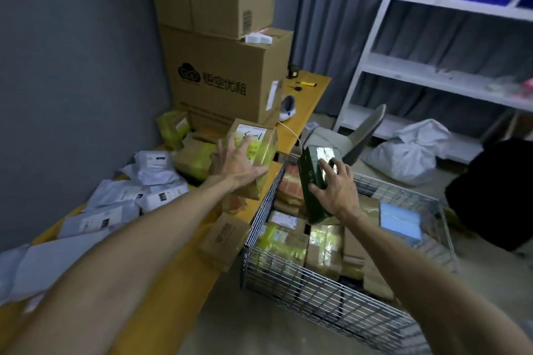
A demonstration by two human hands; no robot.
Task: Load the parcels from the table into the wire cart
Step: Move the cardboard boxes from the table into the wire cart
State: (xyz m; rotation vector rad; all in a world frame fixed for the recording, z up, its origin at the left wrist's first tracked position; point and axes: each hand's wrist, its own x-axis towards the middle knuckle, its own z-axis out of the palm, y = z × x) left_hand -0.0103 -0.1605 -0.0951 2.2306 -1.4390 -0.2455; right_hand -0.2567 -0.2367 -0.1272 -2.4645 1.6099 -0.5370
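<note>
1. Grey walls close the left and far sides of a storeroom, with a white shelving rack holding blue bins on the far right.
2. A yellow worktop runs along the left wall, and large cardboard boxes are stacked at its far end.
3. Grey mailer bags lie heaped on the near left of the worktop, with taped brown and yellow-green parcels further along it.
4. The wire cart stands just right of the worktop, touching or almost touching its edge. It already holds many brown parcels and a light blue box on its right side.
5. The left hand lies with its fingers spread straight across the labelled face of a brown parcel, which is tilted at the worktop's right edge, in front of the stacked boxes.
6. The right hand grips a dark green parcel, fingers curled round its side. It holds it nearly upright over the far left part of the cart.
7. A chair and a white bag sit on the floor beyond the cart.
</note>
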